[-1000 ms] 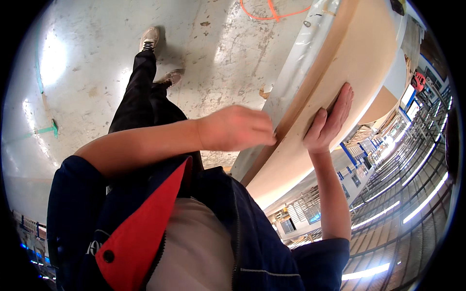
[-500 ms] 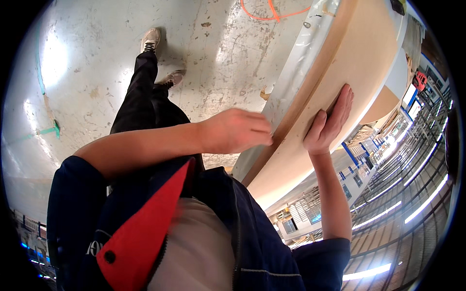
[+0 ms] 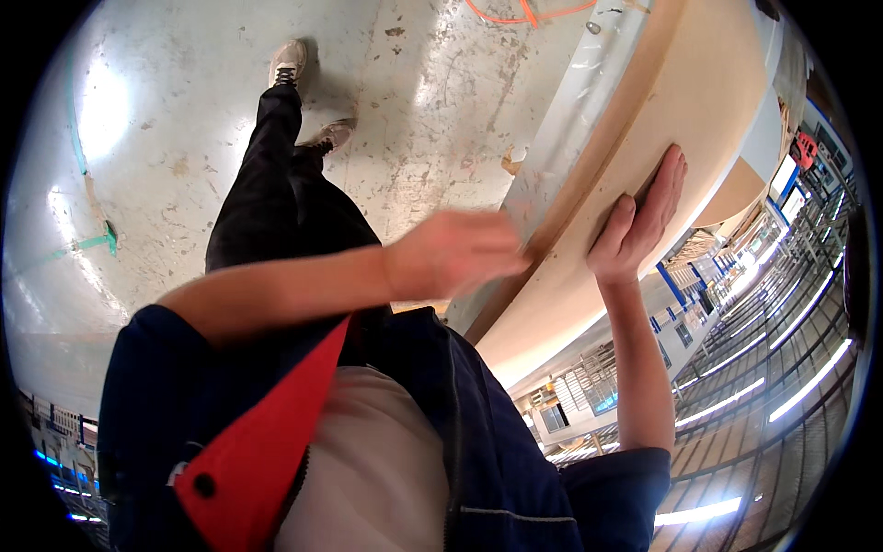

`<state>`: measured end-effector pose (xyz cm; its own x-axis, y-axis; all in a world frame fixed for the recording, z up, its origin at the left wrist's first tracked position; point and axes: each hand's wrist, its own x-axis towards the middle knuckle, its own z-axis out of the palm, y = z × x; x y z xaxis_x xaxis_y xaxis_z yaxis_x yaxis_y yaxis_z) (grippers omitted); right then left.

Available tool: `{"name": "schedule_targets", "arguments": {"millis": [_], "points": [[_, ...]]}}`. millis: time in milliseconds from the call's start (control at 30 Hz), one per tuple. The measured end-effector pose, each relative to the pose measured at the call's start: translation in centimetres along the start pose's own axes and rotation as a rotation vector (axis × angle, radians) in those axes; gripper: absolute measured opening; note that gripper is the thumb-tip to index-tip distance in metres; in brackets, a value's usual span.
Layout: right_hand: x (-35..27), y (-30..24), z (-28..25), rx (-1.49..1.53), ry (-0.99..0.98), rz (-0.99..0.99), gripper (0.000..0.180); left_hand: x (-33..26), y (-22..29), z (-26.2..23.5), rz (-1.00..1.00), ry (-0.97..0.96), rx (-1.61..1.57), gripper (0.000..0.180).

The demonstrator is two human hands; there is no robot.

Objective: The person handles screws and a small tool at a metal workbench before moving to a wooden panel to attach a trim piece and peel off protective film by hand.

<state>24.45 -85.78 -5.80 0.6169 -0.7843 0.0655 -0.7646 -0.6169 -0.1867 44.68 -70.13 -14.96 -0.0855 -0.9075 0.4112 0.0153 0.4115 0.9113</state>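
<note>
A long, pale wood-coloured panel with a brown edge stands tilted at my right. On its broad face my right hand lies flat, fingers stretched out and thumb apart, holding nothing. My left hand reaches across my body to the brown edge strip of the panel. Its fingers are curled together at that edge and smeared by motion. Whatever they may hold is hidden.
Below is a scuffed grey floor with green tape. An orange cord lies near the far end of the panel. A whitish, shiny strip runs along the panel's left side. My shoes stand left of it.
The panel and both hands have shifted slightly right in view. My left hand remains curled at the panel edge and is more blurred; my right hand stays flat on the face.
</note>
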Motion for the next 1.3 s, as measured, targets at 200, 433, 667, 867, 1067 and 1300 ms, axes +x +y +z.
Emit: {"name": "schedule_targets", "arguments": {"millis": [200,433,667,867,1067,1300], "points": [[-0.8,0.4,-0.2,-0.002,-0.005,-0.006,0.076,4.6,-1.9,-1.6,-0.09,0.269,0.122,0.013],[0.0,0.3,0.4,0.006,0.017,-0.026,0.074,4.4,-1.2,-0.5,-0.06,0.175,0.161,0.012],[-0.4,0.6,0.4,0.01,0.053,-0.025,0.072,-6.8,4.0,1.5,-0.116,-0.3,-0.169,0.016],[-0.2,0.5,-0.5,-0.076,-0.006,0.111,0.078,-1.2,3.0,-8.9,-0.42,0.005,0.195,0.009],[-1.6,-10.4,1.3,-0.282,0.061,0.242,0.066,-7.9,6.0,-22.0,-0.813,0.039,0.649,0.016],[-13.9,-15.6,1.3,-0.047,0.084,0.217,0.059,-28.0,10.5,-36.5,-1.13,0.209,1.037,0.026]]}}
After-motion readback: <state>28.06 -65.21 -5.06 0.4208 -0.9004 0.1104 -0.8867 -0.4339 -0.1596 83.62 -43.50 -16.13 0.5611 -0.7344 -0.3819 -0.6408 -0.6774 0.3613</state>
